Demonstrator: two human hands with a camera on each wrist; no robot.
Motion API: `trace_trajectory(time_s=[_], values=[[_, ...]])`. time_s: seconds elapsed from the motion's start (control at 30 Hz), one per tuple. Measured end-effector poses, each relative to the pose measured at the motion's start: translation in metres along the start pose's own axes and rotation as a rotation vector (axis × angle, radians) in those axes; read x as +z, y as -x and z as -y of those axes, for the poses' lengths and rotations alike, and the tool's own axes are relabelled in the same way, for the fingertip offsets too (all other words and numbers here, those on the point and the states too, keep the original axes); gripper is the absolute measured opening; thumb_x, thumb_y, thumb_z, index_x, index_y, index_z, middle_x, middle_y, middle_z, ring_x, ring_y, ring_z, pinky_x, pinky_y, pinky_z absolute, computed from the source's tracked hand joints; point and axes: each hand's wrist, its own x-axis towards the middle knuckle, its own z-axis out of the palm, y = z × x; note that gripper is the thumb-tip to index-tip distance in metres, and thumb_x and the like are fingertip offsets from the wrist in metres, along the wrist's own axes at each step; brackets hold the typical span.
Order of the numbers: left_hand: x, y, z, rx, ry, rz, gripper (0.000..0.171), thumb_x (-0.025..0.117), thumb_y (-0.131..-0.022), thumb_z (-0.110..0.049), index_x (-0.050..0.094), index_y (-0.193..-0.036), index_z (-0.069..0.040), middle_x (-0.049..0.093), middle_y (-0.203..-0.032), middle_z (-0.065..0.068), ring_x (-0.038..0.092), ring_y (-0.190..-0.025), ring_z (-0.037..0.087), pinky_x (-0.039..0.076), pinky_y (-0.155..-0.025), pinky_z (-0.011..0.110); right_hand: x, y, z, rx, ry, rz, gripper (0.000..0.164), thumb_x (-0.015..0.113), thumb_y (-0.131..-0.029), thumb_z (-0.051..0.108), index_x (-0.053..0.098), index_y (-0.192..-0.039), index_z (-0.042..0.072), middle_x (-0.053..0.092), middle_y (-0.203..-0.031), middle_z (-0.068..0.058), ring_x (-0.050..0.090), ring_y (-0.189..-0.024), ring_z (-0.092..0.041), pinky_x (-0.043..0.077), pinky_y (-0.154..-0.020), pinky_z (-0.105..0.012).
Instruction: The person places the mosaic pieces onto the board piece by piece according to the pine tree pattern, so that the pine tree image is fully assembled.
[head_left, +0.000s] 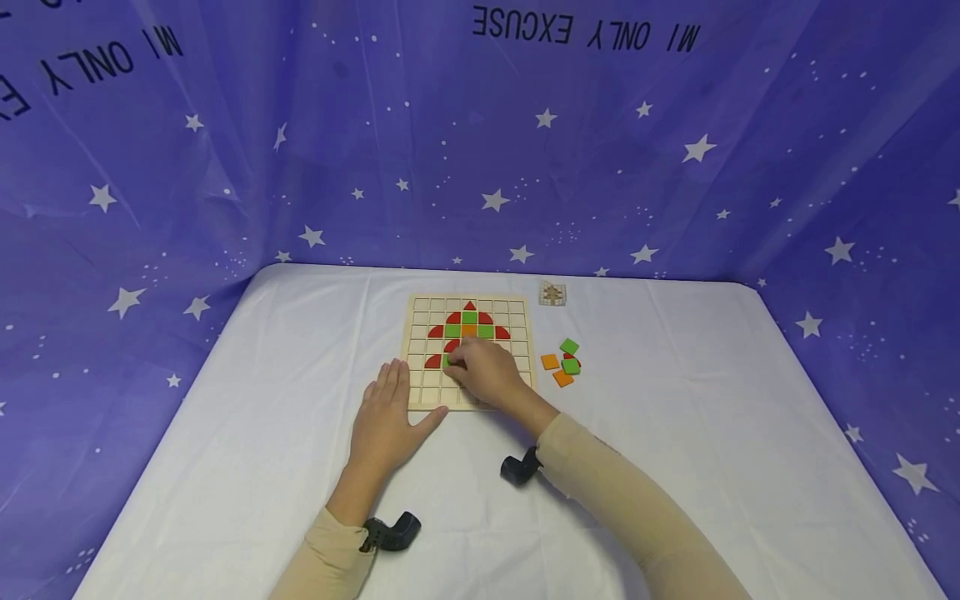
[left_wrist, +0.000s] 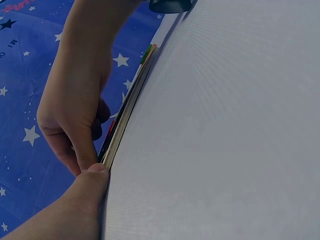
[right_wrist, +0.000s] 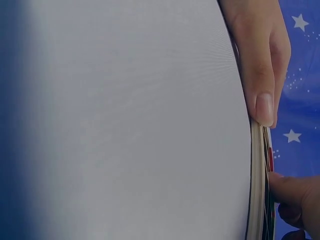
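Observation:
A wooden grid board point(head_left: 420, 396) lies on the table, with red, green and orange tiles set in a tree-like pattern. My left hand point(head_left: 386, 425) rests flat against the board's left edge, its thumb stretched along the front edge. Over the middle of the board, my right hand point(head_left: 487, 371) pinches a green tile point(head_left: 446, 361) at its fingertips, mostly hidden by them. Beside that tile is a red quarter-round tile point(head_left: 433, 362). Seen edge-on in the left wrist view are the board point(left_wrist: 122, 127) and my right hand point(left_wrist: 75, 110) above it.
Right of the board lie loose tiles: green point(head_left: 569, 345), orange point(head_left: 550, 362) and a partly covered red one point(head_left: 577, 358). A small card with a tree pattern point(head_left: 552, 293) is farther back. White cloth point(head_left: 675, 417) covers the table; a purple starry curtain point(head_left: 495, 167) surrounds it.

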Motion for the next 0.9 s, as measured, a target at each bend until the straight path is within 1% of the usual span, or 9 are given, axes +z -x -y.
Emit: trace_trajectory(time_s=[0.07,0.23,0.33,0.47,0.6,0.7,0.83,0.9], values=[[0.0,0.0,0.0,0.001,-0.002,-0.003,0.105,0.052,-0.088,-0.072,0.021,-0.156,0.003,0.022,-0.164,0.02,0.018,-0.154,0.034,0.02,-0.124,0.051,-0.001,0.001,-0.001,-0.003,-0.005,-0.004,0.022,0.074,-0.089,0.035,0.078,-0.106,0.021,0.066,-0.089,0.008,0.059,-0.074,-0.006,0.049,-0.062,-0.023],[0.0,0.0,-0.001,0.004,-0.003,-0.007,0.105,0.052,-0.088,-0.072,0.021,-0.156,0.003,0.022,-0.164,0.02,0.018,-0.154,0.035,0.02,-0.124,0.051,-0.006,0.009,-0.011,0.005,-0.028,-0.015,0.029,0.074,-0.089,0.038,0.075,-0.113,0.022,0.059,-0.081,0.01,0.053,-0.069,-0.008,0.042,-0.055,-0.023],[0.0,0.0,0.0,0.002,-0.003,-0.003,0.105,0.052,-0.088,-0.072,0.02,-0.156,0.003,0.021,-0.164,0.02,0.017,-0.154,0.035,0.02,-0.124,0.051,-0.012,0.018,-0.021,0.017,-0.035,-0.031,0.032,0.074,-0.088,0.038,0.075,-0.115,0.021,0.056,-0.078,0.01,0.051,-0.067,-0.009,0.04,-0.054,-0.024],[0.001,0.0,0.0,-0.007,-0.002,0.003,0.106,0.052,-0.088,-0.072,0.019,-0.156,0.002,0.02,-0.165,0.019,0.016,-0.154,0.035,0.019,-0.125,0.051,-0.025,0.032,-0.038,0.028,-0.046,-0.047,0.033,0.076,-0.087,0.036,0.074,-0.116,0.019,0.056,-0.079,0.009,0.052,-0.068,-0.009,0.042,-0.056,-0.025],[0.002,0.0,-0.001,-0.013,0.007,0.008,0.106,0.052,-0.088,-0.071,0.018,-0.157,0.002,0.019,-0.165,0.019,0.015,-0.154,0.035,0.018,-0.125,0.051,-0.04,0.048,-0.059,0.039,-0.041,-0.021,0.039,0.077,-0.086,0.036,0.072,-0.12,0.019,0.061,-0.087,0.006,0.052,-0.075,-0.01,0.045,-0.063,-0.026],[0.002,0.0,-0.001,-0.015,0.011,0.012,0.106,0.052,-0.088,-0.071,0.018,-0.157,0.002,0.018,-0.165,0.019,0.015,-0.154,0.035,0.017,-0.125,0.051,-0.05,0.061,-0.077,0.057,-0.039,0.008,0.041,0.077,-0.086,0.036,0.07,-0.123,0.019,0.063,-0.095,0.004,0.052,-0.083,-0.012,0.046,-0.068,-0.028],[0.001,0.001,-0.001,-0.02,0.004,0.018,0.106,0.052,-0.088,-0.071,0.017,-0.157,0.001,0.017,-0.165,0.018,0.015,-0.155,0.034,0.017,-0.125,0.051,-0.057,0.077,-0.099,0.091,-0.041,0.029,0.04,0.076,-0.088,0.034,0.069,-0.125,0.021,0.064,-0.108,0.002,0.052,-0.095,-0.017,0.047,-0.078,-0.035],[0.001,0.0,-0.002,-0.02,0.002,0.019,0.106,0.052,-0.088,-0.071,0.017,-0.157,0.001,0.017,-0.165,0.018,0.015,-0.155,0.034,0.017,-0.125,0.051,-0.059,0.083,-0.109,0.111,-0.047,0.03,0.039,0.076,-0.088,0.032,0.069,-0.125,0.022,0.064,-0.116,0.001,0.051,-0.099,-0.019,0.047,-0.082,-0.037]])
